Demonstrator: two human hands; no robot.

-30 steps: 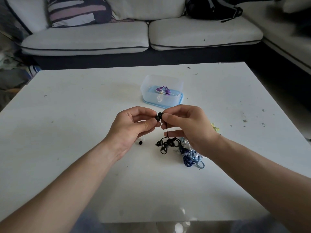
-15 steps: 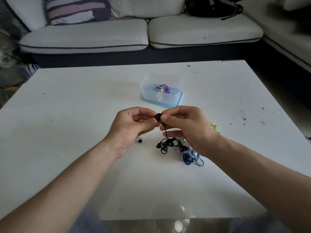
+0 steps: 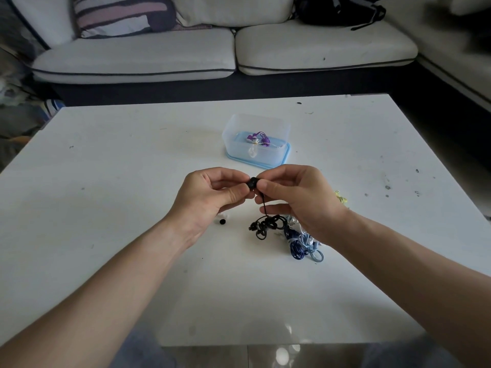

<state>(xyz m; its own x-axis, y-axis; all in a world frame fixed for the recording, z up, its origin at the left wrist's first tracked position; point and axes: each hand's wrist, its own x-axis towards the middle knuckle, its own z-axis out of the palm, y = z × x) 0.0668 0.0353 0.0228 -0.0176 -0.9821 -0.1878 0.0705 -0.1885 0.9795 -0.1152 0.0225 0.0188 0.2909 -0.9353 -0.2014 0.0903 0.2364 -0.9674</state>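
1. Head view: left hand (image 3: 210, 200) and right hand (image 3: 297, 200) both pinch the black earbud (image 3: 252, 182) above the tabletop's (image 3: 106, 181) middle.
2. Risk: tugging could snag its tangled cable (image 3: 265, 224), or the tip could pop off and roll away.

I see both hands raised over the white table (image 3: 106, 181), meeting at a black earbud (image 3: 252, 182). My left hand (image 3: 210, 200) pinches it with thumb and forefinger; my right hand (image 3: 297, 197) pinches it from the other side. Its black cord (image 3: 265, 224) hangs down to a tangle on the table, just beside a blue cable bundle (image 3: 299, 245). A clear plastic box (image 3: 256, 140) sits beyond the hands.
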